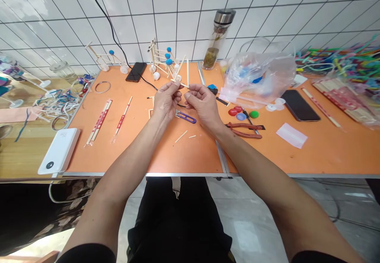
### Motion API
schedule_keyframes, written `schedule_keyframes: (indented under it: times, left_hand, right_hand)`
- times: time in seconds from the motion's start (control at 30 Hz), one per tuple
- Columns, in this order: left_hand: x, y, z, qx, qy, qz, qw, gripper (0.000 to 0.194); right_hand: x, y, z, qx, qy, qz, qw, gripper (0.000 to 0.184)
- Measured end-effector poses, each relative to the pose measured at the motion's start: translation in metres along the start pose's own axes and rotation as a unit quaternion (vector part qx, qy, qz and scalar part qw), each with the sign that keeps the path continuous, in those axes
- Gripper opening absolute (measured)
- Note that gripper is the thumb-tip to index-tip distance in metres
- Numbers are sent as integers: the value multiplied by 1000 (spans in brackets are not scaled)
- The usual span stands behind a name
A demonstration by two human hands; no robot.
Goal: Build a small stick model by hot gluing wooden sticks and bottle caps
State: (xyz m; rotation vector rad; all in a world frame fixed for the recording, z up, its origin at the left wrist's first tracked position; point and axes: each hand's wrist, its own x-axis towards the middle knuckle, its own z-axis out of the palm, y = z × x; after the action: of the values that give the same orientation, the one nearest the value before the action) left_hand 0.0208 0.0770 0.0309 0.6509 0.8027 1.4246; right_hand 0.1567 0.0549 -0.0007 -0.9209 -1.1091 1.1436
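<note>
Thin pale wooden stick [180, 83], held up above the orange tabletop [178, 156] at centre: left hand [167, 100] with fingers pinched together on it, right hand [202, 103] with fingers curled just beside it, apparently to steady it.

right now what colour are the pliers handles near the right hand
The pliers handles are dark red, best in the head view.
</note>
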Motion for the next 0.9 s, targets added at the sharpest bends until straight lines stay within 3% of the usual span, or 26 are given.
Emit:
schedule_keyframes:
  times: [0.27, 0.47, 0.67, 0.9]
  left_hand:
    - [1, 0, -1, -39, -4, -31, 999, 31]
    - [5, 8, -3, -23, 13, -12, 1000, 32]
    - [9, 18, -6, -6, 37, 20, 999, 36]
    - [5, 19, -4, 18, 39, 29, 999, 42]
  right_hand:
    - [1, 1, -3, -56, 8, -42, 998, 42]
    - [8, -6, -15, -129, 45, -108, 985, 20]
    - [16, -12, -33, -174, 67, -134, 973, 15]
    - [9, -14, -28, -262, 33, -151, 953, 13]
